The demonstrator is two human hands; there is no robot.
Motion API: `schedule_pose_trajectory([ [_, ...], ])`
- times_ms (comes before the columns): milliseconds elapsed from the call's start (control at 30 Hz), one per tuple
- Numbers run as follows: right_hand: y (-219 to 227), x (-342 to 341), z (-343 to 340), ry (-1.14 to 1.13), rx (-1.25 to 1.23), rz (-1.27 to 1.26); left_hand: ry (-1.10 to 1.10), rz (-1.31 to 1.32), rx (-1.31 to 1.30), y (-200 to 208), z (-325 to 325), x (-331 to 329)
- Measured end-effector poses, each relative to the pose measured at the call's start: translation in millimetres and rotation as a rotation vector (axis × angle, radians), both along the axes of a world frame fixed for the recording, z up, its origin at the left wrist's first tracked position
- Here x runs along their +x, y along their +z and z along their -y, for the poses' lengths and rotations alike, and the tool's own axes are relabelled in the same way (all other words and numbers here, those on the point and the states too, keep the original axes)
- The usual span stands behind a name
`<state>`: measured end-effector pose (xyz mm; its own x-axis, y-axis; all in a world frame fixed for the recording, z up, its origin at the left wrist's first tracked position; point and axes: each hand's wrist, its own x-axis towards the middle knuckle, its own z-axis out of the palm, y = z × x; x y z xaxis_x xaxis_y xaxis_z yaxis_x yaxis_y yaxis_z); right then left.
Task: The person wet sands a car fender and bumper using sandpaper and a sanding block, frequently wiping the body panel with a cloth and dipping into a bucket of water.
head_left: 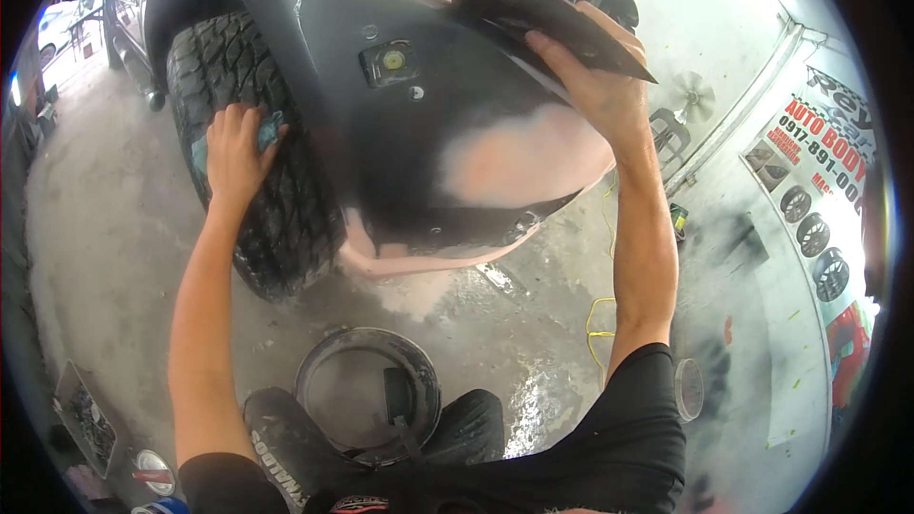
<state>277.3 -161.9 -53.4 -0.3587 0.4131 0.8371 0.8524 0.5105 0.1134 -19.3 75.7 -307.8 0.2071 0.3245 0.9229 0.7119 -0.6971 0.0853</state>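
My left hand (238, 148) rests on the knobby black tire (286, 214), its fingers curled over a crumpled teal cloth (200, 154). My right hand (605, 86) is raised at the bumper's upper right corner. It grips a thin, dark, pointed sheet (533, 9), thumb on the near face and fingers over the far edge; the frame does not show what kind of sheet it is. Below it spreads the car's bumper (381, 148), dark grey with sanded pinkish patches and a small square recess holding a round yellowish piece. An orange-toned spot shows within the pale patch.
Between my knees stands a round dark bucket (309, 362) with a black block-shaped tool inside. A crate of dark bits (90, 419) and an open can (154, 472) are at lower left. On the right are a fan (693, 95), a yellow cord (600, 333) and a wall banner (809, 167).
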Motion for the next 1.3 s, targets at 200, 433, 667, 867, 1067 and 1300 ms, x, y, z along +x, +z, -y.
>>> schedule_pose_trajectory([
  [200,-1,0,-2,-0.034,0.121,0.091,0.025,-0.002,-0.013,-1,1,-2],
  [433,-14,11,26,-0.115,0.056,-0.21,-0.005,0.017,0.024,1,1,1],
  [667,-1,-8,-11,-0.055,0.055,0.113,-0.004,0.012,-0.004,-2,-2,-2],
  [867,-4,-6,-19,-0.074,0.095,0.069,0.005,0.003,-0.001,0,5,-1],
  [1067,-5,-8,-29,-0.055,0.207,0.158,0.014,0.009,0.004,-2,-2,1],
  [1300,-3,-45,-64,0.02,0.359,0.273,0.001,0.01,0.045,-4,1,-4],
])
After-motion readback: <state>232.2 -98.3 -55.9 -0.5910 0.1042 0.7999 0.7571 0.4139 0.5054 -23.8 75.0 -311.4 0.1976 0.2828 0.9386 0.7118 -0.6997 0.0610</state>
